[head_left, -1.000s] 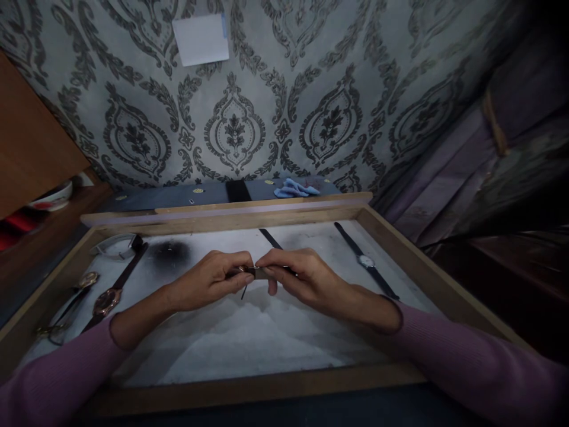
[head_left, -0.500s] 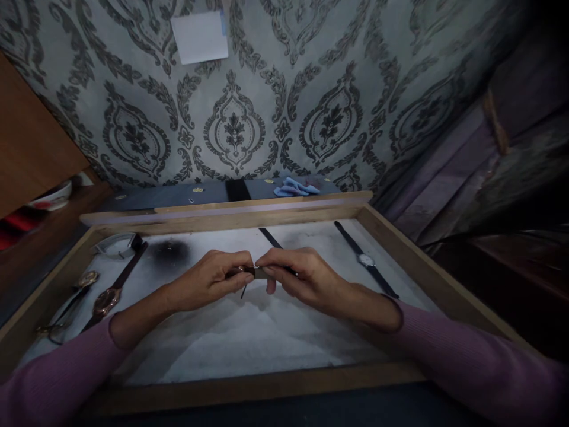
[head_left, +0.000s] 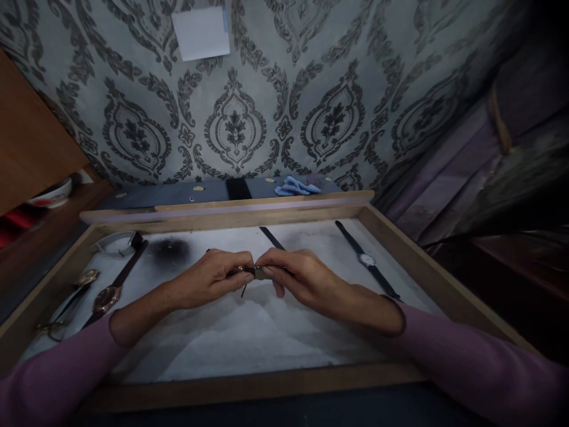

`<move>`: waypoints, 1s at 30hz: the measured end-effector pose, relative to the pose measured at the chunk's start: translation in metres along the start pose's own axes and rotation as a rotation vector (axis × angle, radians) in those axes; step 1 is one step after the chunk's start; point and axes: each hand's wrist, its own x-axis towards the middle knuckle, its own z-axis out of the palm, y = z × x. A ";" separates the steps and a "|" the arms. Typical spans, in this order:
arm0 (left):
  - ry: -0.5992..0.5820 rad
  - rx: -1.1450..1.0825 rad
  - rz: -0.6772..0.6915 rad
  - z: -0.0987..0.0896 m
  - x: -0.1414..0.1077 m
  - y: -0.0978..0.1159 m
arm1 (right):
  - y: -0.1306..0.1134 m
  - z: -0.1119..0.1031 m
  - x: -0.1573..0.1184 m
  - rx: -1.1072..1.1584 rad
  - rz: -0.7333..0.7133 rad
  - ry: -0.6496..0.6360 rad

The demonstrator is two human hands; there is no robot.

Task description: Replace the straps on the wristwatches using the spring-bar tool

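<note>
My left hand (head_left: 208,279) is closed, thumb and forefinger pinching a small shiny metal part joined to a dark watch strap (head_left: 259,273). From the other side my right hand (head_left: 311,279) pinches the same strap, its fingertips almost meeting the left ones. Most of the held piece is hidden by the fingers; a thin dark end hangs below the left fingertips. Behind the right hand a dark strap (head_left: 271,238) lies on the white lining. To the right lies a watch with a black strap and pale dial (head_left: 367,260).
A shallow wooden tray (head_left: 249,385) with white lining surrounds the work. On its left lie a brown-strapped watch (head_left: 105,299), a small gold watch (head_left: 88,277) and a grey-banded watch (head_left: 116,244). A blue cloth (head_left: 296,187) rests beyond the back rim, near the patterned wall.
Both hands stay at nearly the same place. The right fingers have shifted slightly on the strap, and the lower right fingertip sits a little farther right.
</note>
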 end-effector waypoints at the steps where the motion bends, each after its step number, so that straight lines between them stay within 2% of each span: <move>1: 0.000 -0.001 -0.002 0.000 0.000 0.000 | -0.001 0.000 0.000 -0.006 0.000 -0.006; 16: -0.033 -0.163 -0.051 0.003 0.000 -0.001 | -0.001 0.002 -0.002 -0.056 -0.089 0.033; 25: -0.022 -0.215 -0.097 0.005 -0.002 -0.002 | 0.004 0.003 -0.003 -0.137 -0.208 0.047; 30: -0.017 -0.249 -0.109 0.006 -0.003 -0.002 | 0.005 0.003 -0.002 -0.148 -0.207 0.054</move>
